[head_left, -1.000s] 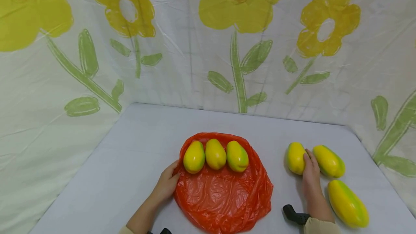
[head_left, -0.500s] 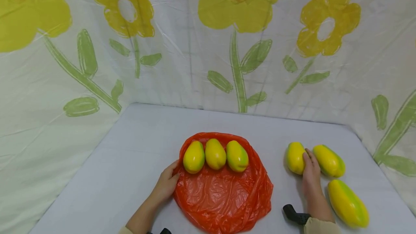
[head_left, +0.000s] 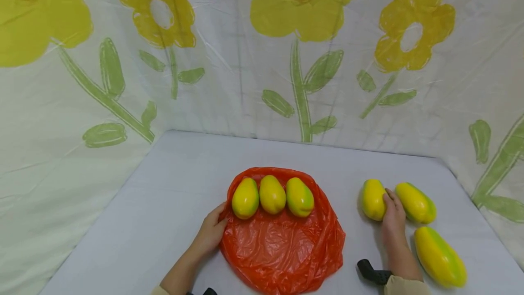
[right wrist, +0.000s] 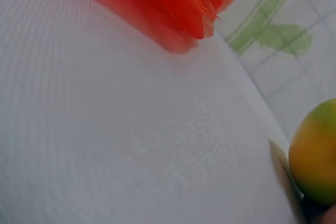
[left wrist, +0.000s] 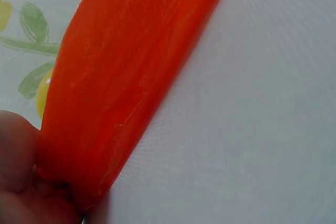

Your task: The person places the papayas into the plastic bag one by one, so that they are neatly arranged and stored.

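A red plastic bag [head_left: 278,249] lies with its mouth spread round on the table. In its far part, three yellow-green papayas [head_left: 272,195] sit side by side. My left hand [head_left: 210,231] grips the left rim of the bag; the left wrist view shows the thin red plastic [left wrist: 115,82] held at the thumb. My right hand [head_left: 394,217] touches the right side of another papaya [head_left: 373,199], its fingers pointing away from me. In the right wrist view only an edge of a papaya [right wrist: 317,153] and a sliver of hand show.
Two more papayas lie right of my right hand: one papaya [head_left: 415,203] close to the fingers and a nearer papaya [head_left: 440,256] beside the forearm. A flower-printed curtain [head_left: 229,81] hangs behind the white table [head_left: 172,181].
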Demonstrator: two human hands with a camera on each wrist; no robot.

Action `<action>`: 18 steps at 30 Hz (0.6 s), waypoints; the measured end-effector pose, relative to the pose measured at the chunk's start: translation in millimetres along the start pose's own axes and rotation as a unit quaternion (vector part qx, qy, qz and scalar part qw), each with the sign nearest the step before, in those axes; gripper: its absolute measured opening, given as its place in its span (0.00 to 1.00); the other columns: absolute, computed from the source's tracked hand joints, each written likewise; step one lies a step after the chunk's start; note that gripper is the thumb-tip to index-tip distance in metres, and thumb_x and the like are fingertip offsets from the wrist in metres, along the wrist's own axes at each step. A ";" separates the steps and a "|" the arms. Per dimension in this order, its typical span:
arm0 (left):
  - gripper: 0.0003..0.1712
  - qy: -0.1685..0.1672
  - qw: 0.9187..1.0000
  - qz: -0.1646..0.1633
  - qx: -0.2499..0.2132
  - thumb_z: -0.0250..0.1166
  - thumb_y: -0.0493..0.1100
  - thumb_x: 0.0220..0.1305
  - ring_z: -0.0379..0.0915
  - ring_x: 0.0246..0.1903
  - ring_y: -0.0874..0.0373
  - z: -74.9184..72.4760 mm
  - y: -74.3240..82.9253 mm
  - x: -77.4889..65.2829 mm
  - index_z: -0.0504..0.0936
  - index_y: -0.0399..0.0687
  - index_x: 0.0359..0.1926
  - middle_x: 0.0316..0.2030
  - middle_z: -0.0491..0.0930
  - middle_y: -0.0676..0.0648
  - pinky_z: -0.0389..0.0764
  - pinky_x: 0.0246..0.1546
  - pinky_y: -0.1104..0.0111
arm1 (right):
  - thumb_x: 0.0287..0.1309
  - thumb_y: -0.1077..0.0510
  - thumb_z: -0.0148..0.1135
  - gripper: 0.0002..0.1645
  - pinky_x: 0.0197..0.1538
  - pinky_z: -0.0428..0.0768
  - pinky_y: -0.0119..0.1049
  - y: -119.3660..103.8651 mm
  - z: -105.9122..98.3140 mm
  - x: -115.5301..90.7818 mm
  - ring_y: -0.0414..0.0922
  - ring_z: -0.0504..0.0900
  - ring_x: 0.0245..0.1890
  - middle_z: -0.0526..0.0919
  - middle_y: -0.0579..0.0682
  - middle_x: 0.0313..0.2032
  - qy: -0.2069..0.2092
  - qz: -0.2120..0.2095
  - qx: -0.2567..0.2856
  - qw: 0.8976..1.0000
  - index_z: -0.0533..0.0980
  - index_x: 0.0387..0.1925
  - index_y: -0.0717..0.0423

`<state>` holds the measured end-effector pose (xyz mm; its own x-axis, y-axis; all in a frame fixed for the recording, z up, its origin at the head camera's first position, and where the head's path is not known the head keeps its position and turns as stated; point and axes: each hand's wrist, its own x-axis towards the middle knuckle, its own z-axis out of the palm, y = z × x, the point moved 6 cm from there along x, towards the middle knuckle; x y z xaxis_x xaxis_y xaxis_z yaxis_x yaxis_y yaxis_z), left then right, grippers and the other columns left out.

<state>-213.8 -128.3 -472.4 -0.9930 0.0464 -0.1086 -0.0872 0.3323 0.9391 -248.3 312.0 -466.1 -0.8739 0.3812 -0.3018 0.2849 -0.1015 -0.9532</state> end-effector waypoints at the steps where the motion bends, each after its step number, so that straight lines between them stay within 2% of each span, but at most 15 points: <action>1: 0.28 0.000 1.000 -0.001 -0.001 0.46 0.32 0.66 0.61 0.65 0.42 0.1 0.3 -0.3 0.61 0.39 0.67 0.65 0.65 0.39 0.72 0.58 0.53 | 0.69 0.41 0.32 0.35 0.75 0.37 0.39 -0.7 0.2 -0.5 0.41 0.37 0.73 0.38 0.40 0.74 0.000 -0.002 0.003 1.000 0.46 0.73 0.46; 5: 0.28 0.000 1.000 -0.002 0.001 0.47 0.33 0.66 0.61 0.64 0.43 -0.1 0.7 -1.0 0.61 0.39 0.67 0.65 0.65 0.39 0.72 0.58 0.54 | 0.69 0.40 0.32 0.35 0.75 0.38 0.38 -4.3 1.0 -4.0 0.39 0.37 0.73 0.38 0.39 0.74 -0.006 -0.002 0.007 1.000 0.45 0.73 0.46; 12: 0.28 0.002 1.000 -0.007 -0.001 0.47 0.33 0.66 0.61 0.64 0.43 -0.3 -0.3 -0.7 0.61 0.40 0.67 0.65 0.65 0.39 0.73 0.57 0.54 | 0.69 0.40 0.33 0.35 0.75 0.42 0.35 -15.2 7.4 -16.0 0.34 0.38 0.72 0.35 0.32 0.73 -0.039 0.004 0.049 0.998 0.43 0.73 0.41; 15: 0.28 0.000 1.000 -0.006 0.001 0.47 0.33 0.66 0.61 0.65 0.43 0.2 -0.6 -0.1 0.61 0.39 0.67 0.65 0.65 0.39 0.72 0.58 0.54 | 0.69 0.41 0.33 0.34 0.74 0.45 0.32 -20.7 10.4 -23.6 0.34 0.41 0.71 0.37 0.31 0.72 -0.041 0.002 0.061 0.997 0.43 0.73 0.39; 18: 0.28 0.002 1.000 -0.004 0.004 0.47 0.33 0.66 0.61 0.65 0.43 0.5 -0.8 0.0 0.61 0.39 0.67 0.65 0.65 0.39 0.72 0.58 0.53 | 0.70 0.42 0.33 0.33 0.71 0.51 0.27 -26.2 15.2 -32.2 0.35 0.47 0.69 0.39 0.33 0.72 -0.041 -0.013 0.073 0.996 0.44 0.72 0.38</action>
<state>-213.7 -128.1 -473.3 -0.9926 0.0398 -0.1146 -0.0943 0.3404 0.9355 -233.6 288.5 -431.7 -0.9111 0.3095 -0.2722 0.2067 -0.2284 -0.9514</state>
